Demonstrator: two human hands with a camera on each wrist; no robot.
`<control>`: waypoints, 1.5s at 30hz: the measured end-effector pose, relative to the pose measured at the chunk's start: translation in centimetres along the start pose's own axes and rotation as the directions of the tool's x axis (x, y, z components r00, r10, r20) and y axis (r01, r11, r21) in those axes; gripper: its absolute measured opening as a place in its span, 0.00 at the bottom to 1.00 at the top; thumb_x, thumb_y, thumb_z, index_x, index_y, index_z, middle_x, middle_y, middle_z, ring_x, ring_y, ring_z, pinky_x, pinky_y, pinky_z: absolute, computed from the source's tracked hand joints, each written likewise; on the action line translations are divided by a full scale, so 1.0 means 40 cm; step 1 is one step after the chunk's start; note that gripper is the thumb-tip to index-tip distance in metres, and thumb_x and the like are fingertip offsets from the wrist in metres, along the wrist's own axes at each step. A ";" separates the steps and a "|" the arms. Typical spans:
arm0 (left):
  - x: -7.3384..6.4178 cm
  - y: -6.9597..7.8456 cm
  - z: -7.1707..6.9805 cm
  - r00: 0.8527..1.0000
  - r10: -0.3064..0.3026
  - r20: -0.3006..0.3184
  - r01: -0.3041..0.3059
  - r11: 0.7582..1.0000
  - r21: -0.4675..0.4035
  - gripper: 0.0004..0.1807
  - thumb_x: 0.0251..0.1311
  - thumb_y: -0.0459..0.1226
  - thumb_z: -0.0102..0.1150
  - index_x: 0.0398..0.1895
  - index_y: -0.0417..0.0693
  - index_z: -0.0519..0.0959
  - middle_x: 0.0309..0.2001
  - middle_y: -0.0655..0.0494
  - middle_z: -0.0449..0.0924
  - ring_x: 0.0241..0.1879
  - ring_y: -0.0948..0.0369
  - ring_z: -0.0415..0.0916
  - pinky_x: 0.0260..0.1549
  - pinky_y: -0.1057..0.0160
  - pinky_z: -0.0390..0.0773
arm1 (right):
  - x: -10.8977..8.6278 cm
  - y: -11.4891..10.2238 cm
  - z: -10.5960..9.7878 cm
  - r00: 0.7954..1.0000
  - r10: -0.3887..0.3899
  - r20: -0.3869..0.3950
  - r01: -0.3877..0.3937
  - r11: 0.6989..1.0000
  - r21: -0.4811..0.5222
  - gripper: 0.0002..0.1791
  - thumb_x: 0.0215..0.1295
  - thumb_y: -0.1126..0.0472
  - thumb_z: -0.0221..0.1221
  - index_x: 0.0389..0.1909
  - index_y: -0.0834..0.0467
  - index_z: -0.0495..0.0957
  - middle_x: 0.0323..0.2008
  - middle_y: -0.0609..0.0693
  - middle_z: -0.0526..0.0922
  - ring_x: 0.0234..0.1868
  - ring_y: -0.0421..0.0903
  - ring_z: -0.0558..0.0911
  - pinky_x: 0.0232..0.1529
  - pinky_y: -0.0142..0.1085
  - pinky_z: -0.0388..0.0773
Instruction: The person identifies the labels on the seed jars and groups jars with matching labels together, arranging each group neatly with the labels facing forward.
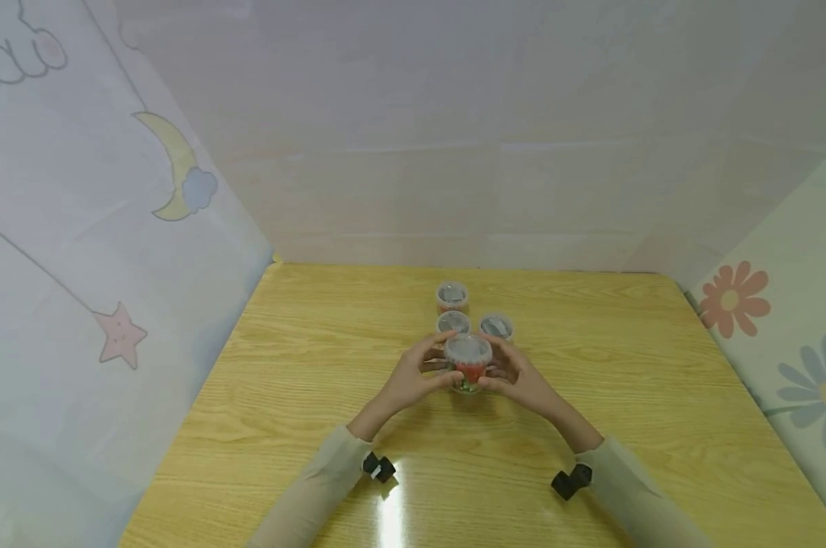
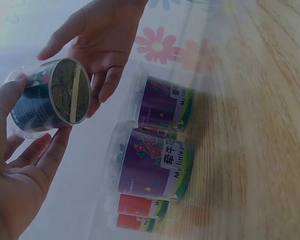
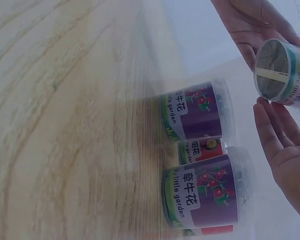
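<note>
Both hands hold one lidded clear plastic cup (image 1: 469, 369) between them, raised off the table. My left hand (image 1: 413, 374) grips its left side and my right hand (image 1: 527, 384) its right side, thumbs toward me. The wrist views show its underside (image 2: 66, 95), with dark contents and a pale strip across the base. Its wrap has pink and dark green parts. Just beyond stand more lidded cups: a purple-labelled cup (image 2: 152, 162), another purple-labelled cup (image 3: 192, 112), and red-labelled cups (image 2: 135, 222) partly hidden behind them. "My little garden" is printed on the labels.
The cups stand on a light wood-grain table (image 1: 303, 396). A pale wall sheet (image 1: 454, 190) rises at its far edge, and printed sheets line both sides. Black wrist cameras (image 1: 572, 481) sit at both sleeve cuffs.
</note>
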State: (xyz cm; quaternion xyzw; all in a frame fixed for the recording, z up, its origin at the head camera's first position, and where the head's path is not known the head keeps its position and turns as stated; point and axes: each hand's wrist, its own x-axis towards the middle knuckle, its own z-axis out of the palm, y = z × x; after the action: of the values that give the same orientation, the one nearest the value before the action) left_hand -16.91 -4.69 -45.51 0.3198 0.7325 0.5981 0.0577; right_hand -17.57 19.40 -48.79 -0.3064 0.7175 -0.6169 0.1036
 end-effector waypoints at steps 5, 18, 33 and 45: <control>0.005 -0.001 -0.001 0.999 -0.036 -0.016 0.036 0.999 -0.011 0.36 0.57 0.33 0.61 0.67 0.38 0.58 0.58 0.40 0.66 0.51 0.48 0.74 0.51 0.56 0.77 | 0.002 0.001 0.006 1.000 0.007 -0.010 -0.007 1.000 -0.013 0.40 0.63 0.68 0.57 0.72 0.51 0.47 0.63 0.63 0.65 0.57 0.40 0.74 0.53 0.34 0.76; 0.005 -0.040 0.008 0.995 -0.096 -0.033 0.094 0.995 -0.043 0.43 0.55 0.35 0.63 0.72 0.51 0.51 0.66 0.45 0.57 0.57 0.49 0.70 0.54 0.57 0.75 | 0.012 -0.003 0.010 0.998 0.021 -0.066 -0.017 0.998 0.057 0.39 0.63 0.67 0.57 0.71 0.50 0.50 0.64 0.60 0.65 0.57 0.43 0.74 0.51 0.36 0.77; 0.008 -0.070 0.018 0.995 -0.071 -0.076 0.066 0.996 -0.065 0.44 0.53 0.43 0.66 0.71 0.60 0.52 0.64 0.48 0.59 0.54 0.52 0.73 0.51 0.60 0.77 | 0.017 0.000 0.009 0.996 0.013 -0.087 -0.009 0.999 0.053 0.37 0.65 0.68 0.55 0.71 0.55 0.48 0.61 0.53 0.69 0.54 0.42 0.75 0.49 0.34 0.78; 0.007 -0.002 -0.001 0.996 -0.090 -0.027 0.083 0.977 -0.196 0.42 0.57 0.29 0.60 0.72 0.50 0.51 0.63 0.38 0.58 0.55 0.42 0.70 0.51 0.51 0.76 | 0.015 -0.007 -0.007 1.000 0.012 -0.017 -0.009 0.980 0.198 0.41 0.67 0.69 0.50 0.73 0.56 0.35 0.60 0.51 0.67 0.57 0.44 0.73 0.50 0.37 0.78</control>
State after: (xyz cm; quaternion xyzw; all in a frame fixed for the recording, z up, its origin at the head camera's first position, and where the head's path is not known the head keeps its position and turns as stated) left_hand -17.19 -4.56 -45.49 0.2699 0.6846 0.6694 0.1014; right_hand -18.10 19.28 -48.34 -0.2851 0.6550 -0.6875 0.1303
